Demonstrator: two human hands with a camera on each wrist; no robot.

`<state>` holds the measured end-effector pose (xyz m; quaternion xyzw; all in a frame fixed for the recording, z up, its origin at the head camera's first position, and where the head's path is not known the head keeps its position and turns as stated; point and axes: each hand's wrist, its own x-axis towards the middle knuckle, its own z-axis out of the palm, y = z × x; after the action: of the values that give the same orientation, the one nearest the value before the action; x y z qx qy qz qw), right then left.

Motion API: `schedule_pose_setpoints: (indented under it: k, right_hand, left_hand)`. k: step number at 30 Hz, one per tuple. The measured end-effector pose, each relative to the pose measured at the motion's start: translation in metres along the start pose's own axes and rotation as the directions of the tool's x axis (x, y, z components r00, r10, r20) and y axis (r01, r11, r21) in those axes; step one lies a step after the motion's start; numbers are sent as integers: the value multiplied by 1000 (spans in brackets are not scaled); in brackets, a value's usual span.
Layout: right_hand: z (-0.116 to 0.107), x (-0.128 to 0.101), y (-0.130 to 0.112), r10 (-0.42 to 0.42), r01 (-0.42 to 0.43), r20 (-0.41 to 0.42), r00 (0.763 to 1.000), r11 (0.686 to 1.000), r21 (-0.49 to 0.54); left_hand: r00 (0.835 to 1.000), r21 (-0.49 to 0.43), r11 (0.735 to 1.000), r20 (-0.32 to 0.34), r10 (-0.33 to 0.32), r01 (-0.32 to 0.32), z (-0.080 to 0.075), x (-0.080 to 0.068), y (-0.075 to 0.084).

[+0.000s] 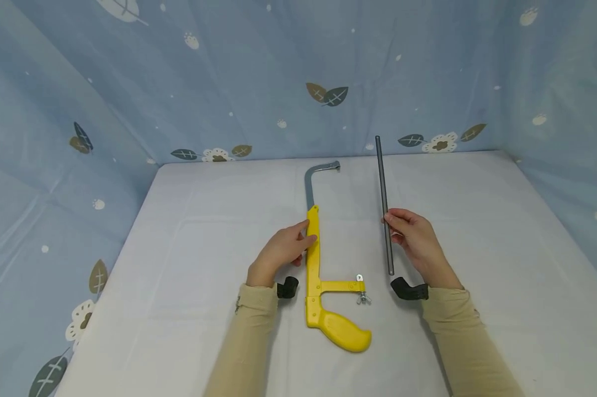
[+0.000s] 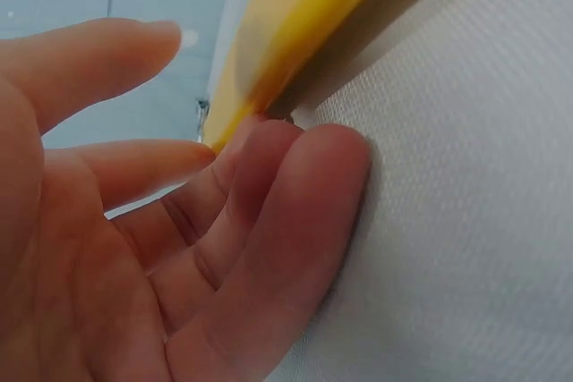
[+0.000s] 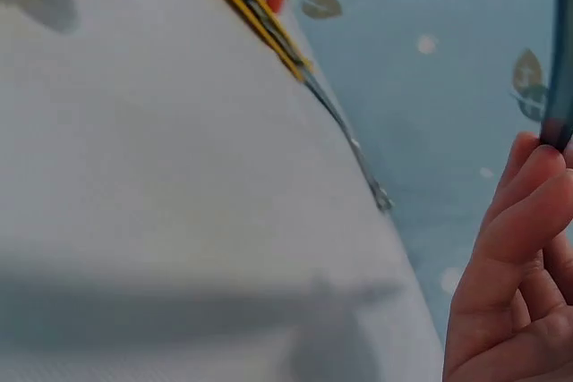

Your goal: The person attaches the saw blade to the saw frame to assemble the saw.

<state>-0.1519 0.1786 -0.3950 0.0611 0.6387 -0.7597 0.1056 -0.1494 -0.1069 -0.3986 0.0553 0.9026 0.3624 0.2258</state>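
left hand [image 1: 283,251]: laid flat beside the yellow saw frame [image 1: 312,259], fingers relaxed, touching it.
right hand [image 1: 414,237]: raised, dark rod [image 1: 384,205] pinched upright.

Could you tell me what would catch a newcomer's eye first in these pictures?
Most striking is the yellow hacksaw frame lying mid-table with no blade fitted, the left hand touching its spine. Just right of it, the right hand pinches a long dark blade, held up off the white table.
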Motion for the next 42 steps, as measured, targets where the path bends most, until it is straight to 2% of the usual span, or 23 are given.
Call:
schedule_pose_setpoints:
  k: [4,11,16,19,33,42]
  right_hand:
    - [17,4,8,27,-27,3,1000,997,-78]
    - [35,13,22,61,-60,11,998,992,-109]
    - [39,18,29,80,-76,30,996,989,-129]
    - [40,20,31,94,-90,30,995,988,-129]
    - [46,23,25,103,-91,56,993,979,-184]
    - [45,24,26,119,-101,68,991,969,-226]
  left_hand:
    - [1000,25,1000,9,9,-10,1,-1,0]
    - [1000,59,998,0,0,0,1,-2,1]
    - [1000,30,999,18,-21,21,4,-3,0]
    - [1000,17,1000,12,-11,10,5,-4,0]
    - [999,27,1000,-36,9,-8,-3,-4,2]
    - [1000,42,999,-21,-6,7,-1,-5,3]
